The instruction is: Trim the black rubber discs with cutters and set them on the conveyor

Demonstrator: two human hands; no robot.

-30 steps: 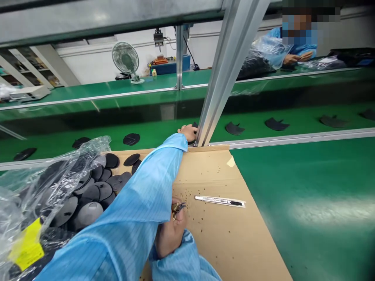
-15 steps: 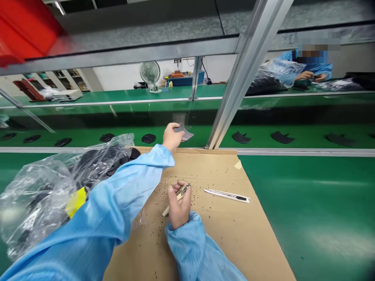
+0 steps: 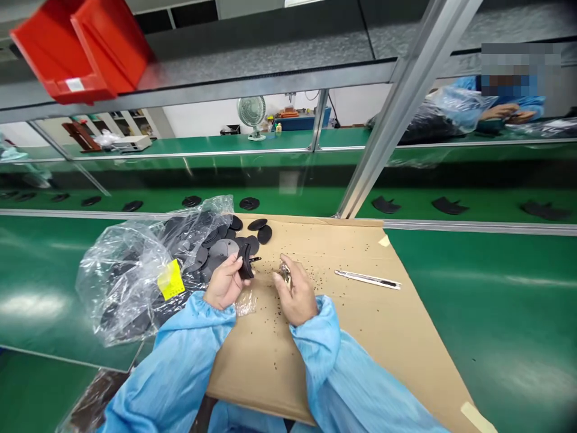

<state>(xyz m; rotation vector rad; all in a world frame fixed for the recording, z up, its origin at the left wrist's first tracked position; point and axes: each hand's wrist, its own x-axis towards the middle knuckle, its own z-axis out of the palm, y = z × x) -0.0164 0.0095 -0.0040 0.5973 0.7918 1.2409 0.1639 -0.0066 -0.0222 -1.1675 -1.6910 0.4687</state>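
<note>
My left hand (image 3: 224, 285) is closed on a black curved plastic piece (image 3: 246, 261) with a thin tab pointing right. It is held above the cardboard sheet (image 3: 360, 337), beside a clear plastic bag (image 3: 121, 264) with black round discs (image 3: 224, 248) spilling out. Close by on the right, my right hand (image 3: 297, 293) is curled around a small metal-ended tool (image 3: 285, 273); the fingers cover most of it, so its kind is unclear. A slim white utility knife (image 3: 367, 279) lies on the cardboard to the right. Tiny dark scraps are scattered between and around the hands.
Behind the cardboard runs a green belt (image 3: 288, 201) carrying spaced black discs and curved pieces (image 3: 449, 205). A slanted metal post (image 3: 387, 120) rises at its near edge. A red bin (image 3: 85, 54) sits overhead at left. Another person's hands (image 3: 507, 113) work at the far right.
My left hand has come back from over the belt with a curved piece, now held near my right hand. The right hand still holds its tool, now turned more upright. The view has shifted left.
</note>
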